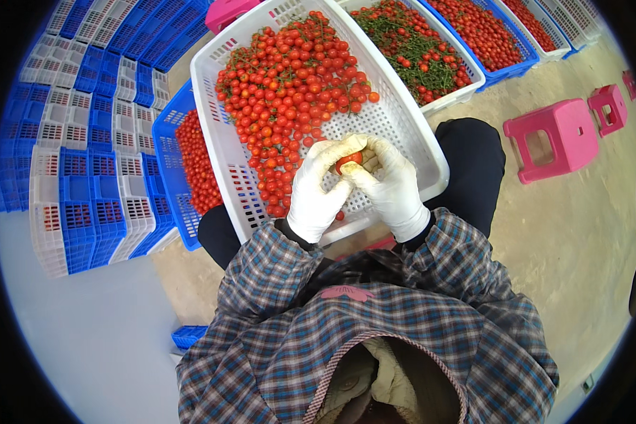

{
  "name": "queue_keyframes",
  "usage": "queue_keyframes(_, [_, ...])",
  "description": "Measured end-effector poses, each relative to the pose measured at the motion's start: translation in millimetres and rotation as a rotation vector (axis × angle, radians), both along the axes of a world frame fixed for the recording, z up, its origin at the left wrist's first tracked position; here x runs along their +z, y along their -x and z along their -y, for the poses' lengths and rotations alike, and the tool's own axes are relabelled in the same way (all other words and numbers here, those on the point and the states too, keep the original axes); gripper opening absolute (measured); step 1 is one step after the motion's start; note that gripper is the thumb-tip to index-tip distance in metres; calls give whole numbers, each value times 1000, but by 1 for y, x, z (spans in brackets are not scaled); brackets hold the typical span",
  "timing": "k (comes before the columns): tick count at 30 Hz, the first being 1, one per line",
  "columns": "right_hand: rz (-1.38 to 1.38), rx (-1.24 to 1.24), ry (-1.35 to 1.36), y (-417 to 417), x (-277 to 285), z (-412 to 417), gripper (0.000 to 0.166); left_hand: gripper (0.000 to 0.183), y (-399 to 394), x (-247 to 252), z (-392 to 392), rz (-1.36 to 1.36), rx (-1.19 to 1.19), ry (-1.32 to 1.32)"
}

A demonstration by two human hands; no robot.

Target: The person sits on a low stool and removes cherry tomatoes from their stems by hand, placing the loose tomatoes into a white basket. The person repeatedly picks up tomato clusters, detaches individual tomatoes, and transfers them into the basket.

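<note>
Both my hands wear white gloves with stained fingertips and meet above the near end of a white perforated plastic crate (427, 151). A red cherry tomato (350, 160) is between the fingers of my left hand (320, 185) and my right hand (389, 185); both touch it. Beneath and beyond them, a heap of cherry tomatoes (291, 90), many with green stems, fills the far and left parts of the crate. One loose cherry tomato (339, 215) lies near the crate's close edge, between my wrists. The palms are partly hidden.
A blue crate (191, 233) of tomatoes adjoins on the left. Beyond the right rim stand a white crate (479, 79) with tomatoes and green stems, and a blue crate (530, 61) of tomatoes. Stacked crates (93, 196) stand left; pink plastic stools (572, 138) stand right.
</note>
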State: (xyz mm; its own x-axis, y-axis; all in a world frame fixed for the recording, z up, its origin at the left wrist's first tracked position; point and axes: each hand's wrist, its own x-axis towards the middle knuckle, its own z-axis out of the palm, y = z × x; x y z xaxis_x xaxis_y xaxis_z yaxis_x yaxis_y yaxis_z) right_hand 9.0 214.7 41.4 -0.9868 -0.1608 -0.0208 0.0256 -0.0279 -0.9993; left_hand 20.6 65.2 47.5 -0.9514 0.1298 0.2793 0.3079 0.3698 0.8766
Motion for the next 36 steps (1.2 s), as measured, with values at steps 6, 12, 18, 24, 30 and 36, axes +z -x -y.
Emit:
queue_keyframes(6, [-153,-51,-26,0,2,-4,39,64,0,6,-9,322,-1,-549])
queue_keyframes(12, [-179,-54,-51,-1,-1,-4,41,50,2,7,-4,448,17,-776])
queue_keyframes(18, [-133,-69,34,1,-5,-2,43,41,0,-1,6,554,32,-867])
queue_keyframes(24, [-109,-39,15,-2,-9,0,41,41,-3,-5,11,587,19,-904])
queue_keyframes(30, [229,35,948,54,8,-30,44,44,-1,-17,18,666,36,-1045])
queue_keyframes(36, [113,83,665,83,10,-47,70,38,7,-19,46,638,107,-856])
